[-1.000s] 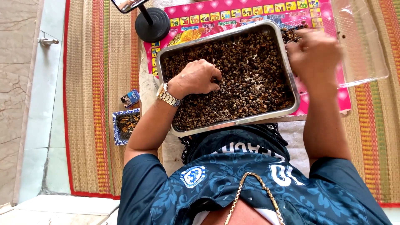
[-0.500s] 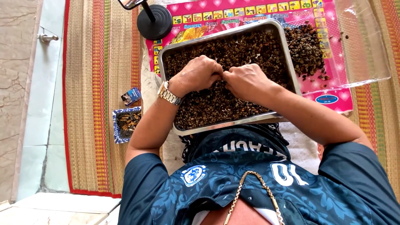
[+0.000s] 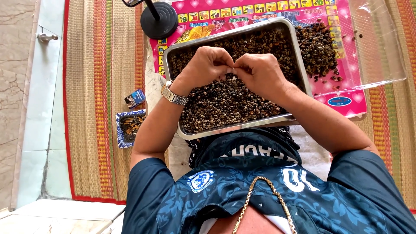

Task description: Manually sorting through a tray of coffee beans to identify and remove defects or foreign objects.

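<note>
both hands pinch together over the tray of husks

left hand (image 3: 207, 65) and right hand (image 3: 260, 73) meet above the middle of a metal tray (image 3: 242, 125), fingertips pressed against one another at a small pale speck. each hand is curled narrow, thumb and forefinger closed in a pinch; what they grip is too small to name, though it looks like one of the little pieces from the tray. a gold-toned wristwatch (image 3: 173, 95) sits on the left wrist.

the tray is rectangular, shiny steel, and filled nearly edge to edge with small dark brown shells or husks (image 3: 229, 102), some showing lighter insides. it rests on the person's lap, its near rim just above the blue patterned shirt (image 3: 242, 186), and a gold chain (image 3: 260, 197) hangs at the collar.

beyond the tray's far right corner lies a loose heap of the same dark pieces (image 3: 318, 47) on a clear plastic sheet (image 3: 377, 47), which covers part of a bright pink chart (image 3: 342, 93) printed with coloured squares. a black round stand base (image 3: 159, 21) stands at the chart's far left corner.

to the left, on the striped woven mat (image 3: 99, 86), sits a small blue-and-white dish (image 3: 122, 130) holding cigarette butts, with a small blue packet (image 3: 135, 98) just beyond it. pale tiled floor (image 3: 26, 108) runs along the mat's left edge.
</note>
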